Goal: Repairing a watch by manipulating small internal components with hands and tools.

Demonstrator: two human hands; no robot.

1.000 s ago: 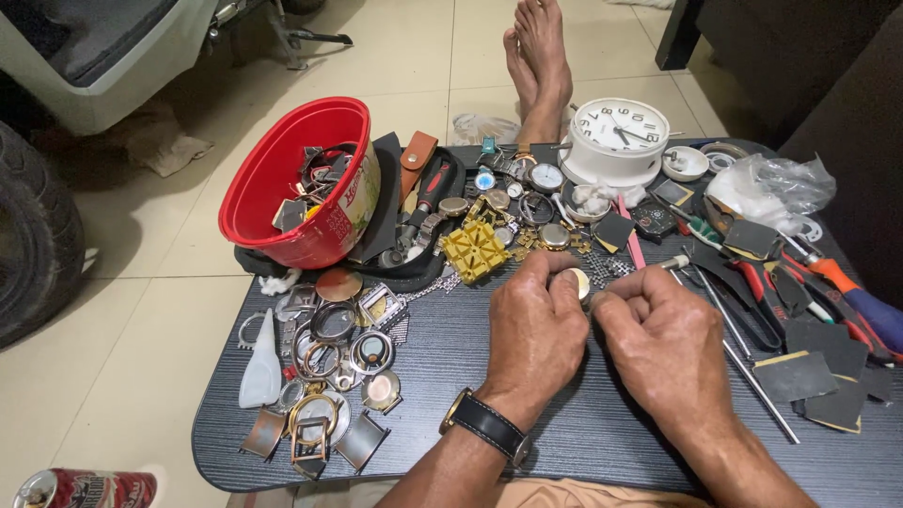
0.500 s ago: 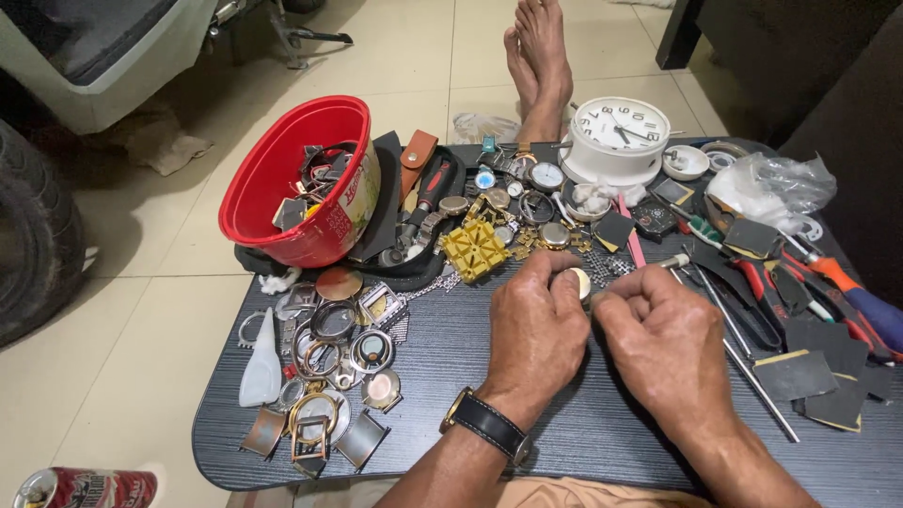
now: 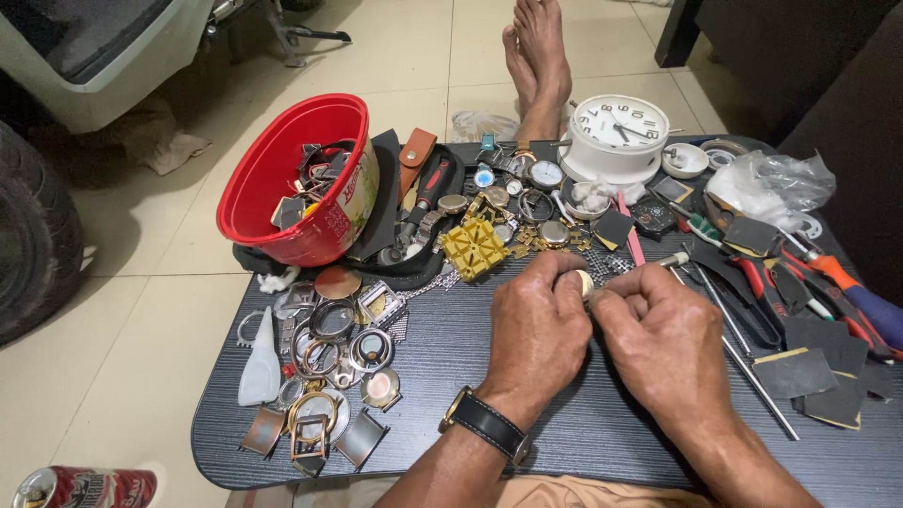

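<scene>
Both hands meet over the middle of a dark wood-grain table (image 3: 527,442); the left hand (image 3: 536,334) (a black-strapped wristwatch (image 3: 484,423) sits on its wrist) curls its fingers and pinches a small pale round part (image 3: 585,281) at its fingertips; the right hand (image 3: 663,343) is closed into a loose fist just beside it, thumb and forefinger pressed toward the same part, though whether they actually grip it cannot be told; the part sits between the two hands, held above the tabletop.

To the left of the hands lies a cluster of watch cases and bezels (image 3: 324,362), with a small white squeeze bottle (image 3: 261,362) at its outer edge; behind them a red bowl (image 3: 282,188) stands tilted, holding straps and watch pieces; a yellow plastic block (image 3: 473,246) lies near the middle, among loose watches; a white round alarm clock (image 3: 618,132) stands at the far edge; to the right lie red-handled pliers (image 3: 757,282), screwdrivers and dark squares of abrasive paper (image 3: 809,372); a crumpled clear plastic bag (image 3: 771,188) rests at the far right; bare feet (image 3: 536,56) stretch out on the tiled floor beyond the table; a red drinks can (image 3: 80,487) lies on the floor at the near left corner.
</scene>
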